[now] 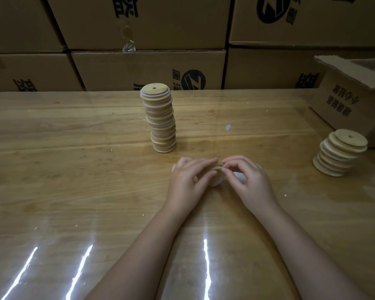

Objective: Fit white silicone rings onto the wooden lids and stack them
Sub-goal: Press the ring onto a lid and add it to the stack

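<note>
Both hands meet at the middle of the table around one wooden lid [218,166]. My left hand [188,180] grips its left side and my right hand [249,182] pinches its right edge. A white silicone ring [217,180] shows below the lid between my fingers; how far it sits on the lid is hidden. A tall stack of ringed lids [160,120] stands behind my hands, slightly crooked, with white showing under the top lid. A shorter leaning stack of bare wooden lids [340,153] stands at the right.
An open cardboard box [353,100] sits at the table's far right corner, just behind the short stack. A wall of stacked cartons [147,68] runs along the table's back edge. A small white scrap [228,127] lies on the glossy wooden table [74,169].
</note>
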Available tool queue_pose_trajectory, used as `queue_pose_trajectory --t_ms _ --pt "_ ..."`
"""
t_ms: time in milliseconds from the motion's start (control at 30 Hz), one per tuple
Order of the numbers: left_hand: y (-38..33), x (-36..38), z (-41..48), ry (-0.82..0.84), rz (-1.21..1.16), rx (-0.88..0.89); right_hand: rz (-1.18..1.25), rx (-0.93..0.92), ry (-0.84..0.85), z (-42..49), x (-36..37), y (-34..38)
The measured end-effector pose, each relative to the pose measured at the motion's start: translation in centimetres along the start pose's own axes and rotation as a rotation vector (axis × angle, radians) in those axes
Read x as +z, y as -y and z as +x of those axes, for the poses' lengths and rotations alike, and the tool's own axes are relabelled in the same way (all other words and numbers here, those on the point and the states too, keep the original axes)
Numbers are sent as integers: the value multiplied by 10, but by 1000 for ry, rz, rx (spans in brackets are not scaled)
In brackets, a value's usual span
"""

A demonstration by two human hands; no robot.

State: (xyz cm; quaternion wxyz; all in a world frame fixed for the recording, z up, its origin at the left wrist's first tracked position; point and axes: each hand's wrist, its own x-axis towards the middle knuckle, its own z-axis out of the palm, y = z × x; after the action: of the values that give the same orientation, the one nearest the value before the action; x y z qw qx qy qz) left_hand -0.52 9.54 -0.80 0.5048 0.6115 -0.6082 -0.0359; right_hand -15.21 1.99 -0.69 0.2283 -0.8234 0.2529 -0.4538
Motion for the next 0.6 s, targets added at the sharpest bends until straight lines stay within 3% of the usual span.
queue_pose_trajectory --t_ms 233,400,600 --pt "0 0 -1 -46 -167 -116 108 157 73 -2 2 -3" --pt "1 -3 1 0 -283 -240 49 85 16 -3 3 -3" --pt "0 -4 3 35 -230 -168 126 143 -5 -3 3 -3"
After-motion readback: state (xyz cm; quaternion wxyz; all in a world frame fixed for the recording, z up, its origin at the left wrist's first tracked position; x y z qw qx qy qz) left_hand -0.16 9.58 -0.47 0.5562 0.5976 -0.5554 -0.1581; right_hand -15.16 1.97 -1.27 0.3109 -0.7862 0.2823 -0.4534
